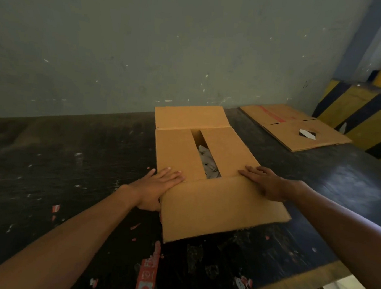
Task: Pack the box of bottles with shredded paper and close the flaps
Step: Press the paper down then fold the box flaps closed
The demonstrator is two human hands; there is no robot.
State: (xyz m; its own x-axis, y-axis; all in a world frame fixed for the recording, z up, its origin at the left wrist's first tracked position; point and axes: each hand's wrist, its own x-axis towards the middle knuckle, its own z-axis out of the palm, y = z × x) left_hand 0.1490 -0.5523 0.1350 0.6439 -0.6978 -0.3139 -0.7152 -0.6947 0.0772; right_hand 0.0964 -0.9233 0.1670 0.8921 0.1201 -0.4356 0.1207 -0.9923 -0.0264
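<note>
Near flap: the flap at 6 o'clock of the box hangs out toward me, not yet folded over.
My left hand: at 8 o'clock of the box, fingers spread flat, pressing the left side flap down; the grip pinches nothing.
My right hand: at 4 o'clock, fingers spread flat on the right side flap, holding it down.
Box contents: through the gap between the side flaps I see pale shredded paper; the bottles are hidden.
Far flap: the flap at 12 o'clock stands up, open.
Progress: filling looks done, side flaps are down; near and far flaps are left, I judge.
Surface: the dark surface carries the box at centre, and a flattened carton at 2 o'clock, well apart.
</note>
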